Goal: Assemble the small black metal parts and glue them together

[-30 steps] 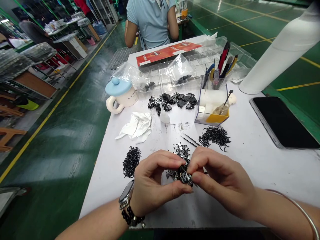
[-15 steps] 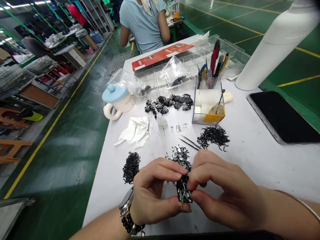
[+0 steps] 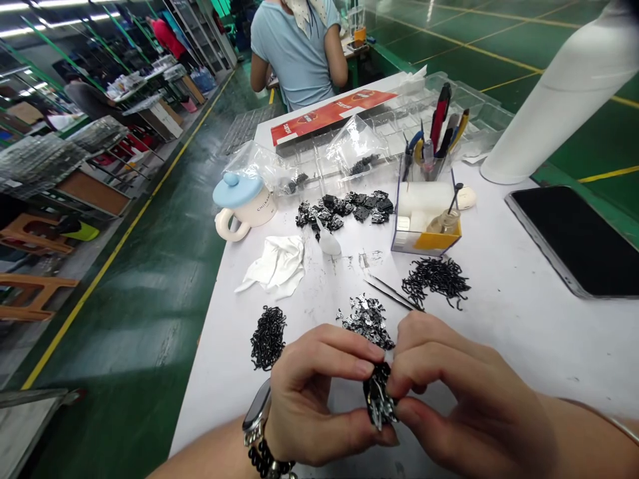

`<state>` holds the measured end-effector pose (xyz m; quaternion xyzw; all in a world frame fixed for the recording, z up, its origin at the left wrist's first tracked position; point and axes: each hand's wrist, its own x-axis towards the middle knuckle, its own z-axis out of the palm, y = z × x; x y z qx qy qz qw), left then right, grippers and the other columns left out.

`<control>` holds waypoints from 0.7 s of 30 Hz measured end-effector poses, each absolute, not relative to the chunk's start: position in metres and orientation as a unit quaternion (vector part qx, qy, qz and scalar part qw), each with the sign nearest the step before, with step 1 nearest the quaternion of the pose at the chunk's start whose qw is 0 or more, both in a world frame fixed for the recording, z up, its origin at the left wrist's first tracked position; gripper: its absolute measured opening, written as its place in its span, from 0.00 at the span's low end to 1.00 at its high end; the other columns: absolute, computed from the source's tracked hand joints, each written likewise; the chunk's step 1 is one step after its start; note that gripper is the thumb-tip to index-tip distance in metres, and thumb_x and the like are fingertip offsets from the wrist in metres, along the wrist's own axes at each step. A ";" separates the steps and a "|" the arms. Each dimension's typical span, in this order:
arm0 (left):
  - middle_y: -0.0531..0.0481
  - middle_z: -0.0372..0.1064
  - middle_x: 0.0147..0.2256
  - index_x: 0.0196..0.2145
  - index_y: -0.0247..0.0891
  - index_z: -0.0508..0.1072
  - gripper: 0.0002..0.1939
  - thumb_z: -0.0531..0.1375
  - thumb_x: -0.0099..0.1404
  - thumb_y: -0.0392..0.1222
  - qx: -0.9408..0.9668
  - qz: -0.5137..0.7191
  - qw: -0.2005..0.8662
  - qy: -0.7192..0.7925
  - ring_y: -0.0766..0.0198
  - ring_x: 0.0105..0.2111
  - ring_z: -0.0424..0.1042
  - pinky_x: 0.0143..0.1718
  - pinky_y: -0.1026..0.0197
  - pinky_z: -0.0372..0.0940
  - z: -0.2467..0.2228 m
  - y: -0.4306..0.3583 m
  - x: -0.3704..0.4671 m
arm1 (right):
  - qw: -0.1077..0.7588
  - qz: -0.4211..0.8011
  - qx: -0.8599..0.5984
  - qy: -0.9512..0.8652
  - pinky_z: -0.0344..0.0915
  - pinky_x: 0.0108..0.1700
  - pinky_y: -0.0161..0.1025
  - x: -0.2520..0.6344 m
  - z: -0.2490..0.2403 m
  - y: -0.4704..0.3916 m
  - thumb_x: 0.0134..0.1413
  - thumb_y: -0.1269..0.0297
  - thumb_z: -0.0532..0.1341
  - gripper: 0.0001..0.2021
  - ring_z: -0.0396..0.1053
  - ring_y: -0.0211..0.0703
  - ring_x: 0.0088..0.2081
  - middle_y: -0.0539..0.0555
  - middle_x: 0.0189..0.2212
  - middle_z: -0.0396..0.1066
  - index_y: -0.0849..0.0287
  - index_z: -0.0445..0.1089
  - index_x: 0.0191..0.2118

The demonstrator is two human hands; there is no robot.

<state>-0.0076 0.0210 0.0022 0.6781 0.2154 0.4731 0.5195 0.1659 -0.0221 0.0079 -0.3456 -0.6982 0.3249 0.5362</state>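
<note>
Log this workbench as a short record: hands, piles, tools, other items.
Left hand: holding a small black-and-silver component between thumb and fingers
Right hand: thumb and fingertips on that component's right side
Middle pile: small silvery metal pieces
Side piles: thin black bent pieces, left and right
Tool: tweezers, lying near the right pile
Others: lidded mug, white cloth, smartphone

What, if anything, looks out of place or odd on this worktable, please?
Dark smudges stand out on the pale tabletop beside the small white bottle, perhaps dirt or residue. The held black part is too small to judge for damage.
</note>
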 end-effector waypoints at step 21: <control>0.49 0.76 0.33 0.36 0.40 0.77 0.18 0.73 0.46 0.36 0.661 0.490 0.503 0.267 0.62 0.33 0.76 0.36 0.62 0.73 -0.002 0.025 -0.009 | 0.523 0.457 -0.395 -0.602 0.62 0.29 0.31 0.163 0.001 -0.022 0.58 0.72 0.55 0.06 0.63 0.33 0.28 0.48 0.25 0.65 0.56 0.67 0.33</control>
